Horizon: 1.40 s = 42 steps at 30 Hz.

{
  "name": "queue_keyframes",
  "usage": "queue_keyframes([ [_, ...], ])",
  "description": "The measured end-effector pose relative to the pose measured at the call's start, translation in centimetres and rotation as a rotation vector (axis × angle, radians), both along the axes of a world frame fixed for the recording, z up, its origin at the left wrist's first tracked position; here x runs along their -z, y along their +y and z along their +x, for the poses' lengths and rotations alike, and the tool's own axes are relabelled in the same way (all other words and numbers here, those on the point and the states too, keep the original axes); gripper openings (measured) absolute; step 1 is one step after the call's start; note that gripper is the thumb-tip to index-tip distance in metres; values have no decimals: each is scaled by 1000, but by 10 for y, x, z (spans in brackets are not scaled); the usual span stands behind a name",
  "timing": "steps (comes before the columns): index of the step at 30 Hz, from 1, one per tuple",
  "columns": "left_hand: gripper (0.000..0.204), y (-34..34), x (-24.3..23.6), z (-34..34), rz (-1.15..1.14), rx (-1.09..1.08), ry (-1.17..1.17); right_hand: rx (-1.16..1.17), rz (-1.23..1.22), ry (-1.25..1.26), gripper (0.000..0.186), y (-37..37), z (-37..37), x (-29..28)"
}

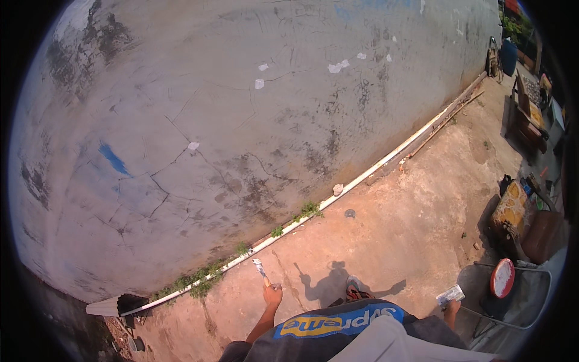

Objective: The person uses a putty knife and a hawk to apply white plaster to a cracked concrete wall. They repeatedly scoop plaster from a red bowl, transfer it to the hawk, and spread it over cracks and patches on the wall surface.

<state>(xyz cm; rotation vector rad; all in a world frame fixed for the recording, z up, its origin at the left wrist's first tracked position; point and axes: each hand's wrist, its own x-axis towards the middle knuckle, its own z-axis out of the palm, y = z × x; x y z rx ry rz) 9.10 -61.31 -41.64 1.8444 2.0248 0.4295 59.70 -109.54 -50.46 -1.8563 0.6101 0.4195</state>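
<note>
Low in the head view, my left hand (271,293) grips the orange-tan handle of a putty knife (260,271) whose blade is smeared white, pointing toward the wall. At lower right, my right hand (452,311) holds a flat metal spreader (450,294) with white paste on it. Ahead rises a grey cracked wall (229,133) with several small white patches and a blue streak. A round red-rimmed container (502,278) of white material stands to the right of my right hand, by a metal-framed chair (549,292).
A white pipe (386,157) runs along the wall's base, with weeds (205,279) and a stone (338,189) beside it. My shoe (356,289) is on the concrete ground (410,229). Worn furniture (509,211) and a blue barrel (508,57) line the right side. A corrugated piece (102,306) lies at lower left.
</note>
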Motion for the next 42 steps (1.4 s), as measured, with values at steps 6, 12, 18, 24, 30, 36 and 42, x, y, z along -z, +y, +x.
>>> queue_keyframes([
  [6,26,-121,84,-13,-354,61,56,-142,247,311,31,100,-67,76],
  [12,25,-292,150,-66,-633,-129,182,-224,290,294,18,107,-57,60],
  [18,26,-351,106,-30,-737,-165,248,-174,257,309,20,85,-11,108],
  [24,26,-302,98,92,-675,-59,242,136,360,405,29,69,74,87],
  [30,27,-211,26,255,-507,63,127,-18,213,293,15,-12,220,144],
  [36,25,-86,-5,456,-119,454,-42,-6,-74,60,35,-67,321,63],
  [42,25,-63,-39,571,-112,689,42,168,97,344,26,-91,337,119],
])
